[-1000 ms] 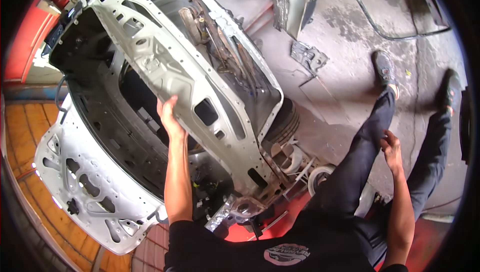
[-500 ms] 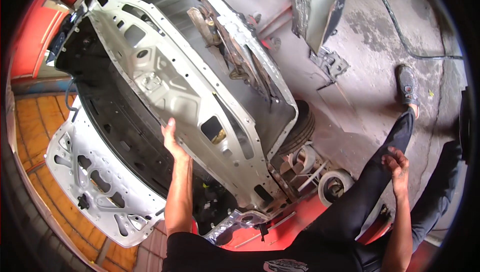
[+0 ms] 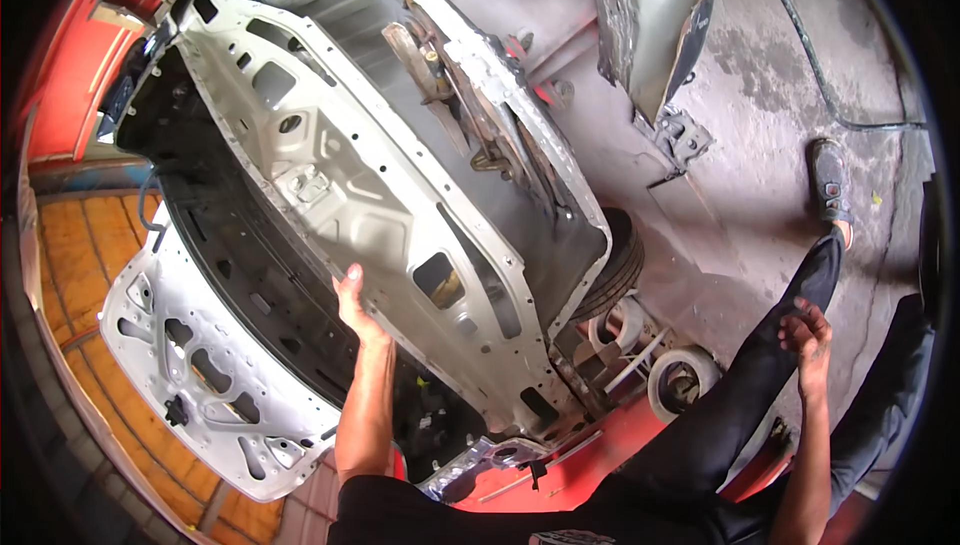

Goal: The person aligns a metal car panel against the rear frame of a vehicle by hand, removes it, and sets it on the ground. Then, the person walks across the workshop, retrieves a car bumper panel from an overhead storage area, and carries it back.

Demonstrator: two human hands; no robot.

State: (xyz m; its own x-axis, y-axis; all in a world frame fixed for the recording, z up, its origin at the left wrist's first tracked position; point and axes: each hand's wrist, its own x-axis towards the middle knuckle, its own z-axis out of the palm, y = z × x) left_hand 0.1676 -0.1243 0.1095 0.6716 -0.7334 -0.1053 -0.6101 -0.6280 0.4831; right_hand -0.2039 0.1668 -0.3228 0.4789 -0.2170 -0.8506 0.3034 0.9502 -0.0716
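Clearly the left hand [image 3: 355, 307] grips the lower edge of the panel [image 3: 370, 185], fingers curled under, thumb on top; a firm hold away from sharp holes would steady it best. Right hand [image 3: 808, 333] rests loosely open on the thigh, holding nothing. One panel, one door [image 3: 200, 385] beyond the fingers, one tyre [image 3: 615, 270].

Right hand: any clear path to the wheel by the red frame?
Probably yes. The right hand hangs free by the person's thigh, and the wheel lies just below-left of it with only open floor between.
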